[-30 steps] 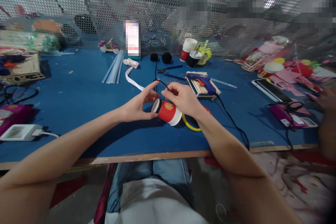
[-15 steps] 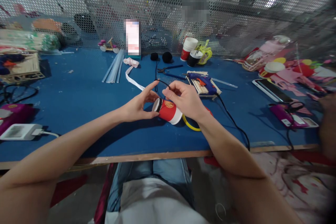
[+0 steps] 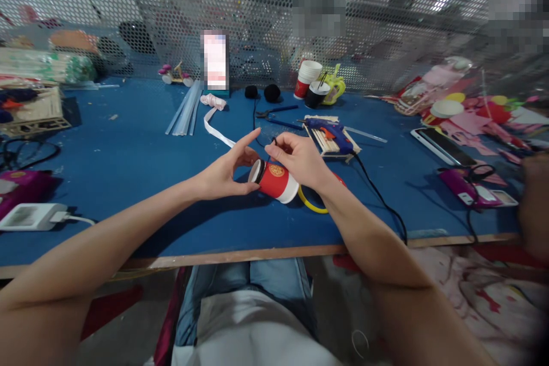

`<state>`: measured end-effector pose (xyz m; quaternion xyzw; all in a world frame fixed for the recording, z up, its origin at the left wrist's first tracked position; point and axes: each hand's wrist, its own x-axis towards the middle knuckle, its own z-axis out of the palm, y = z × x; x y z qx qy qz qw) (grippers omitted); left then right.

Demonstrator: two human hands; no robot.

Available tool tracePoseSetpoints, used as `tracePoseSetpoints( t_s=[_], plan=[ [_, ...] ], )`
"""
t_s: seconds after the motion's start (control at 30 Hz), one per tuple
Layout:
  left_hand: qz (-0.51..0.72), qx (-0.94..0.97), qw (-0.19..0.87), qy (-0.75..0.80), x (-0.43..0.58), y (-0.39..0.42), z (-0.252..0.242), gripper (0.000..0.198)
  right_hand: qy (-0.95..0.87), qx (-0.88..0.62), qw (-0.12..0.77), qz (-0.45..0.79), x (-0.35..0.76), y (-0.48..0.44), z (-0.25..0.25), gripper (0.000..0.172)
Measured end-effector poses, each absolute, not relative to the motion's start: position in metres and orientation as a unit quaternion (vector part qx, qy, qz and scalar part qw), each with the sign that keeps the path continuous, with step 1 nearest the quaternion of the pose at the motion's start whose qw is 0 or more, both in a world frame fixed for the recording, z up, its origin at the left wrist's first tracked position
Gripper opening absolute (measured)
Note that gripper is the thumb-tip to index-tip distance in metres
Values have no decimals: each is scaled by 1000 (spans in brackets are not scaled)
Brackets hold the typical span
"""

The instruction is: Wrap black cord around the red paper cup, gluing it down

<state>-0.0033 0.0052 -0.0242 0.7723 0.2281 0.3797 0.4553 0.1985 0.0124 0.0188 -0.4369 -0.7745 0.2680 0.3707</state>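
Observation:
A red and white paper cup (image 3: 277,180) lies on its side between my hands, tilted, with black cord (image 3: 260,171) wound around its left end. My left hand (image 3: 227,174) grips that end with the thumb in front and other fingers behind, while the index finger points up, away from the cup. Above the cup, my right hand (image 3: 300,160) pinches the black cord between thumb and fingers. A yellow ring, perhaps a tape roll (image 3: 313,203), shows partly behind my right wrist.
Beyond my hands lie pliers (image 3: 274,114), black cord balls (image 3: 271,92) and a white ribbon (image 3: 218,136). A blue glue gun (image 3: 330,131) rests on a stick frame to the right, its cable trailing to the table edge (image 3: 257,253). Another person's arm (image 3: 534,206) is at far right.
The black cord loop that ran from my left index finger to my right hand has come off that finger and shrunk near the right fingertips. The cup has hardly moved.

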Motion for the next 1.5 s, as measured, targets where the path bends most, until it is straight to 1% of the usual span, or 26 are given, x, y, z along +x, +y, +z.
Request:
tracePoseSetpoints(
  t_s=[0.53,0.7,0.9,1.13,1.3,1.37,1.5],
  plan=[
    [368,801,413,226,-3,3,-23,98,-786,-452,315,279,197,14,13,30],
    [365,815,391,223,-4,2,-21,98,-791,-449,288,301,197,16,8,27],
    [350,828,379,218,-7,3,-22,102,-813,-441,236,298,199,14,5,23],
    [345,827,385,223,-8,4,-20,97,-807,-461,255,268,199,11,1,25],
    [342,825,371,256,-9,5,-20,96,-799,-472,265,261,197,9,1,26],
    [333,816,383,278,-9,5,-19,96,-797,-478,268,255,196,7,2,25],
    [306,770,460,320,-4,0,-18,98,-793,-499,263,231,192,0,5,23]
  ],
)
